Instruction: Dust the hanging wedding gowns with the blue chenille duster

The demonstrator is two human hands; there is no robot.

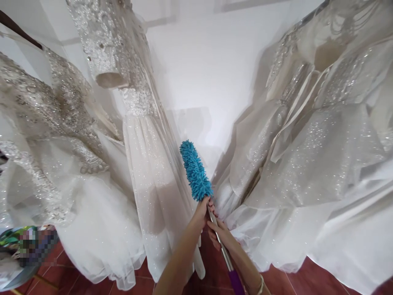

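Observation:
A duster with a blue, fluffy chenille head point(195, 170) stands at the centre of the head view, tilted up and to the left. Its metal pole runs down to a purple grip point(236, 282) at the bottom edge. My left hand point(203, 207) closes around the pole just under the blue head. Lower down, my right hand point(219, 234) has its fingers wrapped about the same pole. The head is in front of the white wall, just right of a long white sparkly gown point(159, 164); whether it touches the gown I cannot tell.
More beaded white gowns hang at left point(61, 102) and right point(319, 155), their skirts reaching close to the red tiled floor point(310, 276). The white wall point(202, 61) lies between them. At lower left is a table point(24, 278) with colourful items, partly blurred.

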